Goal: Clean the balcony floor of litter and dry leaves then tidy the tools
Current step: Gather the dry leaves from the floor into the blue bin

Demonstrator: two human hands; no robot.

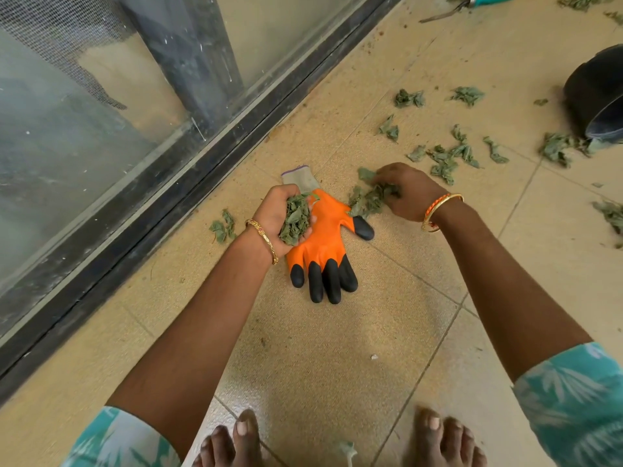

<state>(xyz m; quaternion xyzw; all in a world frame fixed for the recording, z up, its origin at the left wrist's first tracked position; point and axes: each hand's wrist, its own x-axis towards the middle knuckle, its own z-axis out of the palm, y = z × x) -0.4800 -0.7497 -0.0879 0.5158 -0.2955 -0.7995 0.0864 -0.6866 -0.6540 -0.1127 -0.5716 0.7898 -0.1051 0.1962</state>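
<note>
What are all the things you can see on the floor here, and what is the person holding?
glove: one, orange with black fingertips, flat on the floor between the hands
loose leaves: many, dull green, scattered over the tiles to the right
small leaf clump: one, green, by the door track
pot: one, black, tipped on its side at the right edge
hand tool: one, teal handle, top right, partly out of view
sliding door: one, glass with a dark frame, left
floor: beige tiles
left hand: grips a handful of leaves, gold bangle
right hand: gathers leaves beside the glove, orange and gold bangles
feet: two, bare, bottom edge
</note>
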